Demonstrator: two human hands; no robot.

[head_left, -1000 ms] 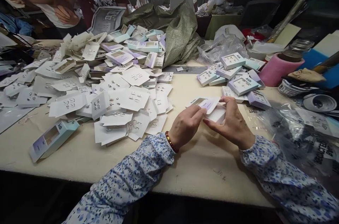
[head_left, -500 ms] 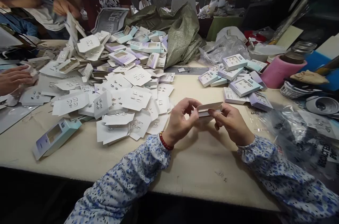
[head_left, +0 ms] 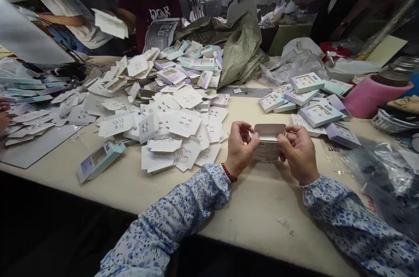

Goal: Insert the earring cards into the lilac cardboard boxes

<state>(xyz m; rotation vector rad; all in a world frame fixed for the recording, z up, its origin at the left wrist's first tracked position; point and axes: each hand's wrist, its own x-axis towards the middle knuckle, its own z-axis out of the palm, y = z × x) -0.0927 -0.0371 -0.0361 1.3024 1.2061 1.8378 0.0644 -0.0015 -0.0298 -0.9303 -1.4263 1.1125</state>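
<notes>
A small cardboard box [head_left: 266, 153] with printed text on its near face is held upright just above the table, its top flap raised. My left hand [head_left: 242, 145] grips its left side between thumb and fingers. On its right side my right hand [head_left: 298, 149] pinches it, the thumb near the flap. What lies inside the box is hidden. To the left is a heap of white earring cards [head_left: 185, 122] with metal earrings on them. Closed window boxes [head_left: 320, 112] marked "kids", with earrings showing, are stacked at the right.
A windowed box [head_left: 101, 159] lies at the front left. Behind the card heap are piled boxes [head_left: 172, 75] and a green woven sack [head_left: 240, 56]. Plastic bags [head_left: 389, 172] and a pink roll [head_left: 376, 94] are at the right. Co-workers stand across the table; another person's hand is at the far left edge.
The box has tilted upright, so its printed face now shows beneath the raised flap. My view has swung left. A co-worker across the table has lifted a white card.
</notes>
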